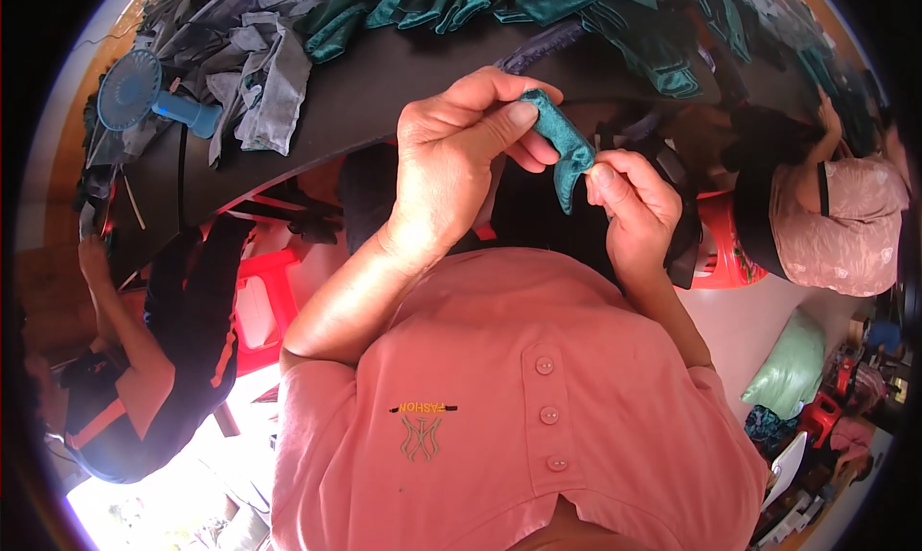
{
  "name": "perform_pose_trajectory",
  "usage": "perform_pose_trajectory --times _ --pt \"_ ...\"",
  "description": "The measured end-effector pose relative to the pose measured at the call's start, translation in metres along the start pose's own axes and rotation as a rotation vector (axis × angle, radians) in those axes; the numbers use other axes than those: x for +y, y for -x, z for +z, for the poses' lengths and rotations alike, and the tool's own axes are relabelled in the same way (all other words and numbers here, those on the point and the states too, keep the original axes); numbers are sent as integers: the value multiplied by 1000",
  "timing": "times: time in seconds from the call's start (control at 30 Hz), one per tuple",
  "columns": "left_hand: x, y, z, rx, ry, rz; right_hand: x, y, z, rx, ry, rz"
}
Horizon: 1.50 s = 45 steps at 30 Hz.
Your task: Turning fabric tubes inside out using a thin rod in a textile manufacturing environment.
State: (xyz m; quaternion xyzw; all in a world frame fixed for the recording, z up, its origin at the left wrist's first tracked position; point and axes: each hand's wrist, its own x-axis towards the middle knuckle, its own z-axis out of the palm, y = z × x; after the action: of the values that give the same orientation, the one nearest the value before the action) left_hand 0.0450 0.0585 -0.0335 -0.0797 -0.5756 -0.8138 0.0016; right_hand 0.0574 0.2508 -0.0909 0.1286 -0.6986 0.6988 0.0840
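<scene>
A small strip of teal velvet fabric [560, 140] is held up between my two hands, in front of my chest and near the table's edge. My left hand [451, 148] pinches its upper end between thumb and fingers. Lower down, the thumb and fingertips of my right hand [636, 196] grip its side edge. The strip looks folded or tube-like, and its pointed lower end hangs free. The fingertips behind the fabric are partly hidden.
Teal velvet pieces [643, 47] and grey velvet pieces [274, 81] lie heaped along the dark table [355, 100]. A blue handheld fan [130, 90] rests at the left. Other people sit at both sides, beside red stools [264, 311]. A green sack [788, 364] stands at the right.
</scene>
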Motion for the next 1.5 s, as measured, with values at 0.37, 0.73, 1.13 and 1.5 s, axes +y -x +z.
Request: perform_pose_trajectory --times 0.37,0.73,1.13,1.5 --pt "-13 4 2 74 -146 185 -1 1 3 85 237 -224" --pt "-21 2 12 84 -200 285 8 -1 4 48 114 -223" --pt "-24 -1 4 33 -113 226 13 1 6 -5 -265 117" --pt "-25 1 10 19 -77 241 12 6 5 88 -77 -137"
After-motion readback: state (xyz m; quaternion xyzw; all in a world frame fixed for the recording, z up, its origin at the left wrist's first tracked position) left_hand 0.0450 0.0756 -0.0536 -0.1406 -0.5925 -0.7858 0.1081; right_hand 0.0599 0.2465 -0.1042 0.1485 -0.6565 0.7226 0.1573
